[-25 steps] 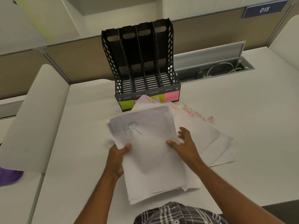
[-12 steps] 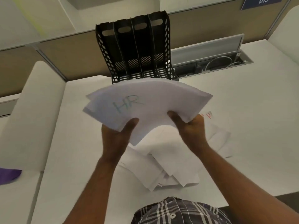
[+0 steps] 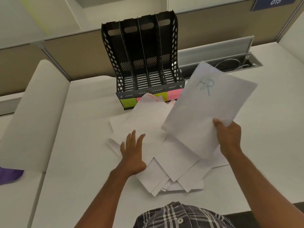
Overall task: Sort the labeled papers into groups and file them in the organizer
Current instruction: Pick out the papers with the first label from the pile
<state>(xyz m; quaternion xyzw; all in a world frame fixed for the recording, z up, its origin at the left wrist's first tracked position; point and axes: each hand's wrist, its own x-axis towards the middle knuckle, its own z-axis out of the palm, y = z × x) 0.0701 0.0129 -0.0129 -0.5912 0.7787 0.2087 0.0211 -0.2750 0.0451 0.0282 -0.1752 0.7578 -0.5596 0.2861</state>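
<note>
**HR sheets lifted in right hand, left hand flat on pile**

While our right hand (image 3: 228, 137) pinches the HR stack (image 3: 207, 109) at its lower right corner, thumb on top and fingers hidden beneath, the sheets hang raised above the bench (image 3: 271, 129) at about 2 o'clock from the frame centre, tilted with the top edge pointing toward 1 o'clock. "HR" is written in pale blue near the upper end. The stack overlaps the right front corner of the organizer (image 3: 144, 63) in view; we cannot tell whether they touch.

Our left hand (image 3: 133, 152) lies spread, palm down, fingers apart, pressing on the loose paper pile (image 3: 148, 129) at frame centre, gripping nothing. The pile is fanned messily on the bench, its corners sticking out toward 6 o'clock. One sheet at the pile's 12 o'clock edge shows red lettering, partly readable as "SPORTS" (image 3: 153, 98).

The organizer is black, has four upright slots, and stands at 12 o'clock from the pile, just behind it; all four slots look empty. Sticky labels (image 3: 129, 102) in green, pink and yellow run along its front lip, partly covered by the papers. A cable tray (image 3: 230, 63) sits open at 2 o'clock behind the raised stack.
</note>
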